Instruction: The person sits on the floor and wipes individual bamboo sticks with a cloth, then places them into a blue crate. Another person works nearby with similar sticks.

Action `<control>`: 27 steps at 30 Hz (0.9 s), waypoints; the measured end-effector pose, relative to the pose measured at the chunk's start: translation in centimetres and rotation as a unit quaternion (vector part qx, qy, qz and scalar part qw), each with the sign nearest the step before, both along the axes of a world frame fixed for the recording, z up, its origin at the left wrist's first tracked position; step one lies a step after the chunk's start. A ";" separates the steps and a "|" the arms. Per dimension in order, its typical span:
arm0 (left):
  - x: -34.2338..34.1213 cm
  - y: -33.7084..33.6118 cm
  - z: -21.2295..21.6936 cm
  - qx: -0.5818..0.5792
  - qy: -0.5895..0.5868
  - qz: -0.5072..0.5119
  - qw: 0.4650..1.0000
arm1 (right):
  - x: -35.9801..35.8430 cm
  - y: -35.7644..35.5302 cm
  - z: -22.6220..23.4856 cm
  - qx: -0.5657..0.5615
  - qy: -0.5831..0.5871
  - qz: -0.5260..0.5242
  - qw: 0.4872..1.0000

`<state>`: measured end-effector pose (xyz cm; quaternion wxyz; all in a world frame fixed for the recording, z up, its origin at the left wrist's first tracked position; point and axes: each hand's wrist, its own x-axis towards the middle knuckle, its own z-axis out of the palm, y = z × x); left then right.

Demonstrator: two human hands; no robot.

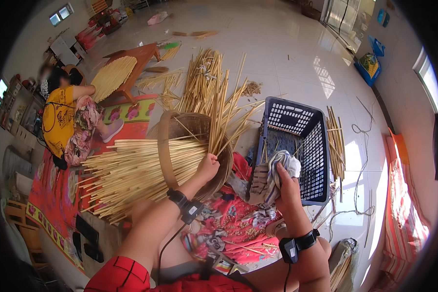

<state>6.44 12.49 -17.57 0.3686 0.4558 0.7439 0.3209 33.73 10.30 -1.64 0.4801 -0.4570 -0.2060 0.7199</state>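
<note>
A seated person works among heaps of pale straw-coloured cane sticks (pixel 131 168) on a tiled floor (pixel 297 53). The left hand (pixel 208 166), forearm stretched forward from the lower edge and a black band at the wrist, is closed around a sheaf of upright cane sticks (pixel 219 117), its fingers (pixel 212 157) curled tight on the stems where they rise out of a round woven basket with a broad wooden hoop (pixel 166 151). A thick bundle of the same sticks lies flat across that basket, fanning toward the left. The right hand (pixel 286 187), also banded at the wrist, is raised with the forearm nearly upright; its fingers are pressed together around a crumpled white and grey cloth (pixel 283 165), held just in front of a dark blue slatted plastic crate (pixel 301 146). The crate stands close beside the basket on the right, with more loose sticks (pixel 337 141) lying on the floor beyond it. A red floral mat (pixel 58 194) covers the floor under the work, and a red patterned fabric (pixel 233 224) lies across the person's lap. To the far left another person in a yellow top (pixel 59 119) sits on the mat, beside a low wooden worktop (pixel 141 61) carrying a fan of sticks. A larger loose pile of sticks (pixel 204 82) stands between basket and worktop, and thin cord (pixel 362 170) trails over the tiles at the right.
</note>
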 end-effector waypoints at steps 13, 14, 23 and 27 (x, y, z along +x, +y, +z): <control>-2.2 -1.3 -7.4 -0.089 0.259 -0.046 0.961 | -0.8 1.1 2.6 0.005 -0.006 -0.035 0.999; -1.2 -0.8 -6.6 -0.108 0.263 -0.047 0.958 | -0.5 1.4 2.4 0.006 -0.009 -0.039 0.999; -0.1 0.3 -6.1 -0.106 0.334 -0.068 0.934 | -0.8 1.8 2.3 0.001 -0.003 -0.025 1.000; 0.3 0.4 -4.6 -0.019 0.346 -0.076 0.935 | -1.2 1.9 2.2 -0.005 -0.021 0.001 1.000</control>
